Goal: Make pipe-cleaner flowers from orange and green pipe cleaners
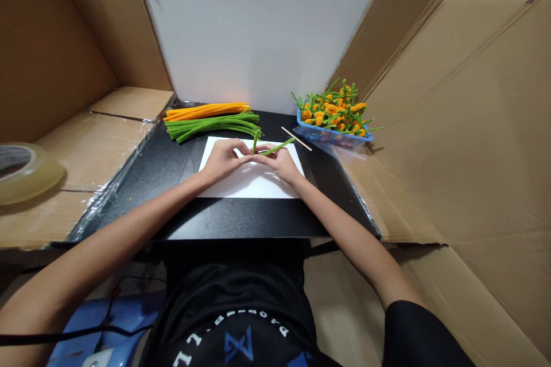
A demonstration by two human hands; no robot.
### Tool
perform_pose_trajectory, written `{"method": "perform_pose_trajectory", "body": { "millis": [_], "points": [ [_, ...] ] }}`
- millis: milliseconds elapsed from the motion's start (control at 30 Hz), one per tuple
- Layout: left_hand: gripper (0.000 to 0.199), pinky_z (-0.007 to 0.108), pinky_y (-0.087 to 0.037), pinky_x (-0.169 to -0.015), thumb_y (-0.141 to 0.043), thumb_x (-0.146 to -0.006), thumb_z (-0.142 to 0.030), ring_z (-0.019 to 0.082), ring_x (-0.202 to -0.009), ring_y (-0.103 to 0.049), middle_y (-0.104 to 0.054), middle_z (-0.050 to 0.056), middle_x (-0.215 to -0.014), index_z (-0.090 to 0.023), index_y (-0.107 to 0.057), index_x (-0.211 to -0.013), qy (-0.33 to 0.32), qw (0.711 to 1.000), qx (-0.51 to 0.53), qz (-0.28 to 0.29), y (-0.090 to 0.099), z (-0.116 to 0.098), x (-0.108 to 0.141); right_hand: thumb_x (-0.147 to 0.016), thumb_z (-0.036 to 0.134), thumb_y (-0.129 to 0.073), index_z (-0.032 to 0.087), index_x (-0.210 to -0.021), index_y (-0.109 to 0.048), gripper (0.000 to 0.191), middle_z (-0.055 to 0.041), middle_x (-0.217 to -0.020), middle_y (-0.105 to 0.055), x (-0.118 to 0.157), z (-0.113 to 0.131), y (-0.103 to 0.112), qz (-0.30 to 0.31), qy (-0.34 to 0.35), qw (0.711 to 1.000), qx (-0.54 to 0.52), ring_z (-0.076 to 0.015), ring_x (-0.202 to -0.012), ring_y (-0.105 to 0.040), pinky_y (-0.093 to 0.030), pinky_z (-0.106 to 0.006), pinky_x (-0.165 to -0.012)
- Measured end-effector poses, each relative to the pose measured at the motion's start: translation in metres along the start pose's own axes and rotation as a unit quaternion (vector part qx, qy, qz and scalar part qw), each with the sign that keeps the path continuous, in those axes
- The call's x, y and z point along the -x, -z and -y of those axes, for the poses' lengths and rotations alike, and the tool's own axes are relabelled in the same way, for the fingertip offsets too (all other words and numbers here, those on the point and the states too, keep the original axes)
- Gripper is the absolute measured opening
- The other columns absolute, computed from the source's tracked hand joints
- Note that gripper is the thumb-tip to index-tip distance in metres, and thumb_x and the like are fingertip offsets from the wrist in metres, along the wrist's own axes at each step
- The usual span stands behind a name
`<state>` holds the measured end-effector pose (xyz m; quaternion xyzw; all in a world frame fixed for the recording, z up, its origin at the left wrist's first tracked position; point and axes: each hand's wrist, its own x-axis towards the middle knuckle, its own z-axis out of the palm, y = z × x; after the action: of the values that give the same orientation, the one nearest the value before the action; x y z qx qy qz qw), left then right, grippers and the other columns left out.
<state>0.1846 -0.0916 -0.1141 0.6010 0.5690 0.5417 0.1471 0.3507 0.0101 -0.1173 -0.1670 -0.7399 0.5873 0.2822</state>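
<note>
Head view: a bent green pipe cleaner [279, 147] pinched between the fingertips of the left hand [221, 161] and right hand [279, 164] above white paper [224, 183], many orange-and-green pipe-cleaner flowers [331, 110] apparently done in a blue plastic basket [331, 136], a green pipe-cleaner bundle [213, 127] and an orange pipe-cleaner bundle [206, 111] seemingly left to use.

2 hands [224, 160], 1 grn pipe cleaner [278, 148], 2 bundles [210, 126], 1 basket [331, 136], 1 stick [296, 139], 1 tape roll [26, 175]
</note>
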Motion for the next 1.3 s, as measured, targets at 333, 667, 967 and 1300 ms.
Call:
{"method": "perform_pose_trajectory", "body": {
  "millis": [333, 667, 967, 1300],
  "points": [
    [0.026, 0.026, -0.051, -0.059, -0.069, -0.085, -0.044, 0.017, -0.074, -0.065, -0.075, 0.005, -0.082, -0.02, -0.076, -0.082, -0.099, 0.993, -0.068, 0.0, -0.002, -0.004, 0.003, -0.059, 0.045, -0.09, 0.015, -0.082, -0.072, 0.042, -0.0039, -0.085, -0.073, -0.002, -0.009, -0.003, -0.079, -0.039, 0.985, -0.149, -0.0186, -0.085, -0.07, -0.057, -0.037, -0.09],
    [0.025, 0.027, -0.05, -0.061, -0.068, -0.086, -0.043, 0.017, -0.078, -0.067, -0.076, 0.006, -0.085, -0.019, -0.076, -0.086, -0.069, 0.993, -0.09, -0.038, -0.009, -0.005, 0.008, -0.057, 0.045, -0.091, 0.017, -0.077, -0.073, 0.038, -0.0024, -0.081, -0.071, -0.002, -0.006, 0.0, -0.082, 0.002, 0.988, -0.132, -0.018, -0.08, -0.068, -0.057, -0.036, -0.085],
    [0.033, 0.029, -0.052, -0.067, -0.079, -0.073, -0.048, 0.02, -0.076, -0.07, -0.077, 0.008, -0.081, -0.016, -0.078, -0.08, 0.063, 0.997, 0.013, -0.048, -0.012, -0.009, 0.005, -0.06, 0.042, -0.09, 0.018, -0.081, -0.072, 0.037, -0.003, -0.088, -0.072, -0.002, -0.01, 0.001, -0.081, 0.007, 0.991, -0.111, -0.0189, -0.086, -0.068, -0.056, -0.038, -0.088],
    [0.035, 0.034, -0.052, -0.079, -0.083, -0.067, -0.049, 0.023, -0.081, -0.071, -0.078, 0.008, -0.085, -0.017, -0.079, -0.08, 0.1, 0.99, 0.088, -0.056, -0.014, -0.007, 0.007, -0.067, 0.04, -0.087, 0.02, -0.079, -0.074, 0.027, -0.0029, -0.089, -0.072, -0.004, -0.009, 0.002, -0.071, 0.072, 0.993, -0.063, -0.0202, -0.089, -0.067, -0.055, -0.038, -0.089]
  ]
}}
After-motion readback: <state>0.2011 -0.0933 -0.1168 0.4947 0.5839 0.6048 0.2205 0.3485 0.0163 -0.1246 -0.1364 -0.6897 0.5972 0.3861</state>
